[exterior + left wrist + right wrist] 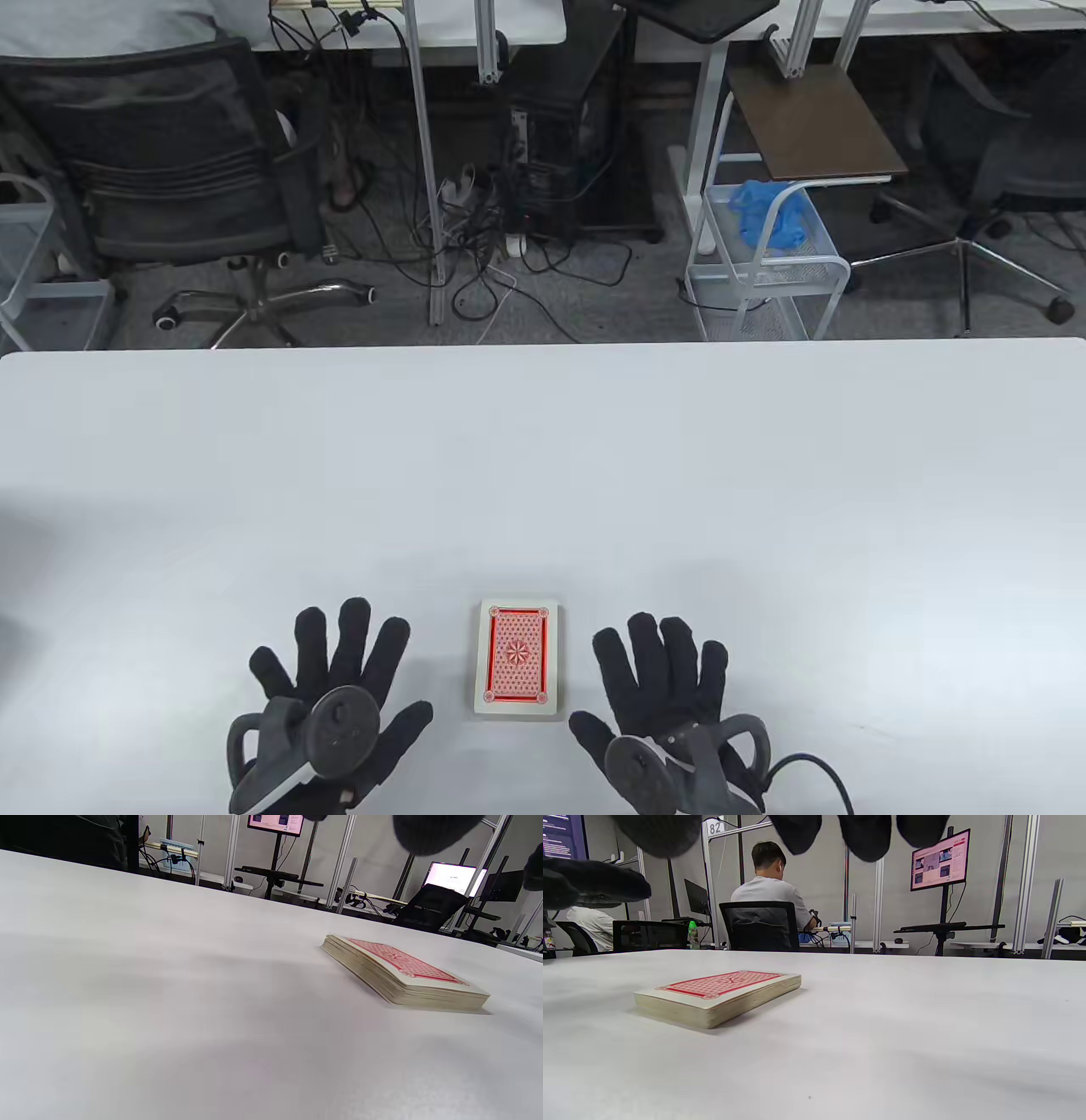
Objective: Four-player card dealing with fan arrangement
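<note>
A squared deck of cards (518, 660) with a red patterned back lies face down near the front edge of the white table (543, 475). My left hand (331, 688) lies flat on the table just left of the deck, fingers spread and straight, holding nothing. To the deck's right my right hand (662, 688) lies flat in the same way. Neither hand touches the cards. The left wrist view has the deck (403, 974) to the right; the right wrist view has the deck (721, 995) to the left, with my fingertips (865, 836) along the top edge.
Beyond the table's far edge stand an office chair (170, 178), a wire cart (764, 263) and tangled floor cables (492, 246). In the right wrist view a person (770, 887) sits at another desk with their back turned.
</note>
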